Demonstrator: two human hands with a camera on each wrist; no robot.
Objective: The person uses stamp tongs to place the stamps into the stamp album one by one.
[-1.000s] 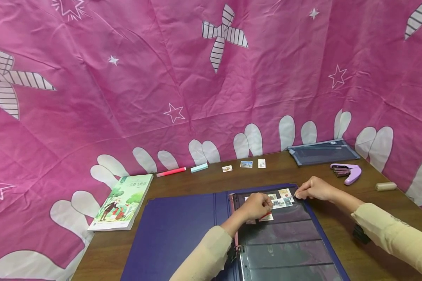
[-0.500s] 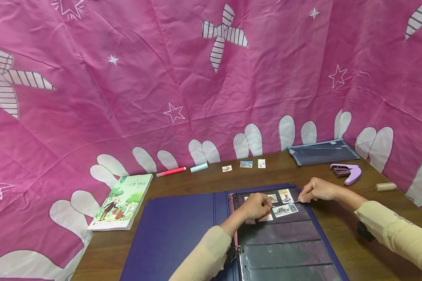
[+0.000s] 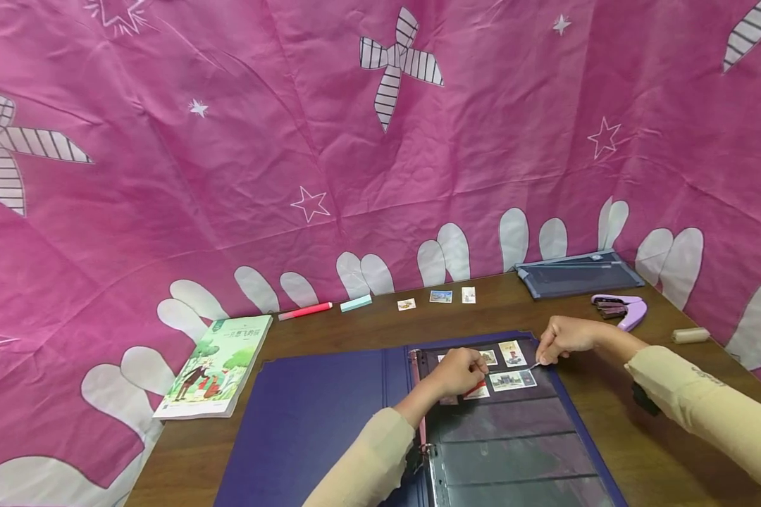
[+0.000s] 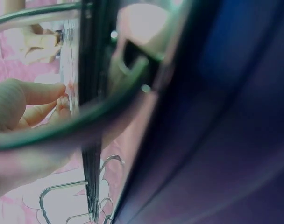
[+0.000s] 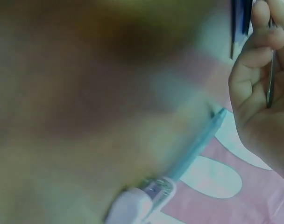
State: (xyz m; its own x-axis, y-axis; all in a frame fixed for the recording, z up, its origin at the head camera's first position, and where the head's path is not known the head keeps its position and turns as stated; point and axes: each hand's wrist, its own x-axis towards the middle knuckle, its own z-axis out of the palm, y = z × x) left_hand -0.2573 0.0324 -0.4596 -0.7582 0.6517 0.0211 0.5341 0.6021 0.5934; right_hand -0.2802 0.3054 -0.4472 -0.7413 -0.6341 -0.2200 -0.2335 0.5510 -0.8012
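Observation:
My right hand (image 3: 566, 339) pinches slim metal tweezers (image 5: 271, 81) at the right edge of the black album page (image 3: 504, 429). Their tip reaches toward a landscape stamp (image 3: 513, 380) lying in the second row. My left hand (image 3: 459, 372) is bent over the page's upper left, thumb and forefinger pinching at the clear pocket strip (image 3: 504, 371). Above the strip, an upright stamp (image 3: 512, 353) sits in the top row. Another stamp (image 3: 478, 391) with red on it shows partly below my left fingers. In the left wrist view, my left fingertips meet at the page's edge.
The blue binder cover (image 3: 317, 415) lies open leftward, metal rings (image 3: 426, 449) along its spine. Behind it are several loose stamps (image 3: 440, 296), an eraser-like blue block (image 3: 356, 303), a red marker (image 3: 306, 311) and a book (image 3: 215, 366). A pouch (image 3: 577, 273) and purple stapler (image 3: 621, 310) stand right.
The landscape stamp has moved down from overlapping the upright stamp into the second row. My right hand has shifted slightly down at the page edge; my left hand stays nearly still.

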